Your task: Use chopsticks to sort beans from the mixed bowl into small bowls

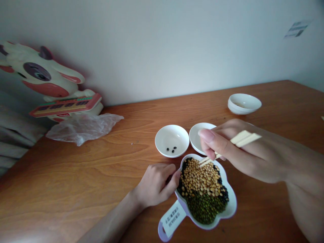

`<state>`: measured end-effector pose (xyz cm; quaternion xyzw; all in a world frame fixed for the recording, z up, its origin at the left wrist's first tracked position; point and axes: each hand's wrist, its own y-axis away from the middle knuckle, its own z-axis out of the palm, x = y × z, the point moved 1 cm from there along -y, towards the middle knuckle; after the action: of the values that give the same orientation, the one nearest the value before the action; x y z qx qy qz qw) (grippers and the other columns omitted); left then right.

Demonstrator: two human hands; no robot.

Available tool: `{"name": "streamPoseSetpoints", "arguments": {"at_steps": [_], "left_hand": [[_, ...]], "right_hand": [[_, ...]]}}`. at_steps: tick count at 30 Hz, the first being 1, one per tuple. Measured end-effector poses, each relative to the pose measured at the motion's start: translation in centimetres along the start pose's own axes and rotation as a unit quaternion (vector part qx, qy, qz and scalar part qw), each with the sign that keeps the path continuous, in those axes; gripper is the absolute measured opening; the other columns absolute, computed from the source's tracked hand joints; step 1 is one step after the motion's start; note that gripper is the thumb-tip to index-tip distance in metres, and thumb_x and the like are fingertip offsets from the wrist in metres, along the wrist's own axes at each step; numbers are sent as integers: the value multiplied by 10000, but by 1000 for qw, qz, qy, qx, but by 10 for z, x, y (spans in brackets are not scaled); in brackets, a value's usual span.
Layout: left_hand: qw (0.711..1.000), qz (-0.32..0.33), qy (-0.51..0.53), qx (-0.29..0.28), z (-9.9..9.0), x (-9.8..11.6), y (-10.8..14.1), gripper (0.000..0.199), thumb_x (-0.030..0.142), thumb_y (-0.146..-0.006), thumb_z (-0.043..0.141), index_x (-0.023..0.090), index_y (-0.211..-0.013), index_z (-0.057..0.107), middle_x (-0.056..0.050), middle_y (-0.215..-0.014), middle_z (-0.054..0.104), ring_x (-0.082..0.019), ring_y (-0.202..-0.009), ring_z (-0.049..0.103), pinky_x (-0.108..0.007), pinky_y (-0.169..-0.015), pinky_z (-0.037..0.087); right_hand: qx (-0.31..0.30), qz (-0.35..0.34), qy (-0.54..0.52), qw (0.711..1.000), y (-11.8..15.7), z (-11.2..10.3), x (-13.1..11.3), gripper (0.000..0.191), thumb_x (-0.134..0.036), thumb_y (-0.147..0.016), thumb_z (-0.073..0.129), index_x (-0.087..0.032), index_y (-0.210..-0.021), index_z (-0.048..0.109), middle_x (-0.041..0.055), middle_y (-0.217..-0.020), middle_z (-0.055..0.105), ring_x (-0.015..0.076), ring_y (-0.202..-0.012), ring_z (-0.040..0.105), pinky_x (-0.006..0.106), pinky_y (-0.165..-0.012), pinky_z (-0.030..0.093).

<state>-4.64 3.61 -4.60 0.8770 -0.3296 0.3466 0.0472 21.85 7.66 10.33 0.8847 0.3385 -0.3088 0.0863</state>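
Observation:
My right hand (238, 148) is closed round a pair of wooden chopsticks (244, 137), their tips reaching down to the soybeans (199, 179). Those lie with green mung beans (206, 206) and black beans (224, 194) in a white and lilac handled dish (231, 209), whose outline is lobed. At the dish's left rim, the curled fingers of my left hand (159, 184) grip the edge. Just behind stands a white bowl (172, 133) with 3 black beans in it. Another white bowl (196, 130) beside it is partly hidden by my right hand.
Stacked white bowls (244, 104) stand at the back right of the wooden table (113, 175). On the left, a crumpled clear plastic bag (86, 128) lies before a cow-shaped toy keyboard (68, 104). A wall closes off the far side.

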Motion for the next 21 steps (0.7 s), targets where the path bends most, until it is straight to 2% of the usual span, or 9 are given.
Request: {"name": "streamPoseSetpoints", "arguments": {"at_steps": [7, 16, 21], "left_hand": [[1000, 2, 4, 2, 1, 1, 0, 402, 350, -1171, 409, 217, -794, 448, 14, -703, 543, -132, -605, 481, -303, -611, 327], [1000, 2, 12, 7, -1, 3, -1, 400, 339, -1162, 416, 215, -782, 439, 14, -692, 543, -127, -592, 471, -300, -596, 330], [1000, 1, 11, 6, -2, 4, -1, 402, 343, -1158, 420, 216, -777, 449, 7, -688, 553, -131, -591, 489, -293, -597, 348]], "right_hand": [[-20, 23, 20, 999, -3, 2, -6, 609, -568, -1181, 404, -196, -757, 633, -21, -630, 567, 138, -572, 514, 354, -622, 332], [-5, -6, 20, 1000, -6, 3, -4, 614, -549, -1187, 407, -198, -721, 598, -37, -598, 526, 122, -537, 461, 355, -606, 298], [8, -16, 23, 1000, -4, 2, -3, 583, -528, -1187, 423, -204, -740, 610, -30, -603, 558, 130, -546, 491, 359, -615, 311]]}}
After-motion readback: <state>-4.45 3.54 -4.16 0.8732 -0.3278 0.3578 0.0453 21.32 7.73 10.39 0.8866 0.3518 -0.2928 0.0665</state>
